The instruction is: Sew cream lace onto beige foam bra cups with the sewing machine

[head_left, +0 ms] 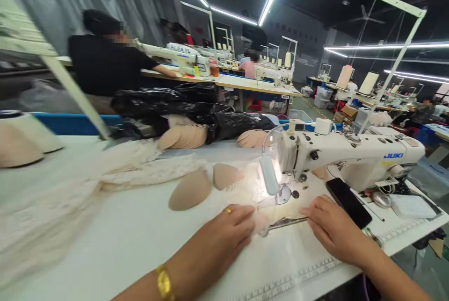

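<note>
My left hand, with a gold ring and bracelet, has its fingers pressed together on pale sheer fabric just in front of the sewing machine. To the right, my right hand is closed, its fingertips pinched by the machine bed; what they hold is too blurred to make out. Between the hands lies a thin dark metal strip or tool. Whitish lace runs toward the lit needle area. Two beige bra cups rest left of it.
A black phone and a white box lie right of my right hand. Long lace covers the left tabletop, near thread cones. Stacked cups and black plastic bags sit behind. A co-worker works at another table.
</note>
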Demonstrator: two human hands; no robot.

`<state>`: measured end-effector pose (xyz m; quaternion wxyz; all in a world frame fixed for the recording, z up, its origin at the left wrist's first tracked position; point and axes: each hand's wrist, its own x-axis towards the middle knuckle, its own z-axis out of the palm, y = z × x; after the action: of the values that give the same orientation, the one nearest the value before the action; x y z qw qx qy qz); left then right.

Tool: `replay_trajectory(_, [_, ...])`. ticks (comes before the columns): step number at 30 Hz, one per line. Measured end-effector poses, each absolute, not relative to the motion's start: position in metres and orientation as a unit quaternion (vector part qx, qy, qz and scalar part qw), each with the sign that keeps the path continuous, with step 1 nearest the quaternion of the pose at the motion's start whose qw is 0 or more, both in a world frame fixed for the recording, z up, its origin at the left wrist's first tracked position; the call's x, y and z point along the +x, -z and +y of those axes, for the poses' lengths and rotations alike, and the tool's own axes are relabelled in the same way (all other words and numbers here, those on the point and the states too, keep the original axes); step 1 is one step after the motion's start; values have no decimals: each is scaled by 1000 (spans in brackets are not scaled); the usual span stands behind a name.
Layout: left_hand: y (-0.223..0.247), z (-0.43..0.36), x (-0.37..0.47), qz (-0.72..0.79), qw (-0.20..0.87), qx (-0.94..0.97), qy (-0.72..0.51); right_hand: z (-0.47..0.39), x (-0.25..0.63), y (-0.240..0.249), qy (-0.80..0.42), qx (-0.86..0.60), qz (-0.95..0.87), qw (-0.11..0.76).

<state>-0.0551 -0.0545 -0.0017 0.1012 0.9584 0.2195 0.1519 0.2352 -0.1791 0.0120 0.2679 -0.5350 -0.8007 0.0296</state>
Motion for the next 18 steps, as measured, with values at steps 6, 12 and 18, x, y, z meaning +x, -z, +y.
replay_trajectory(6, [-14,-63,-30,262,53,963,-18,-137,199,-6,-41,-455,-872,174])
replay_trajectory(12, [-5,-56,-32,224,-10,971,-77,-125,199,14,-43,-420,-883,204])
replay_trajectory(18, [8,-51,-40,211,-7,965,-154,-135,195,10,-17,-441,-874,200])
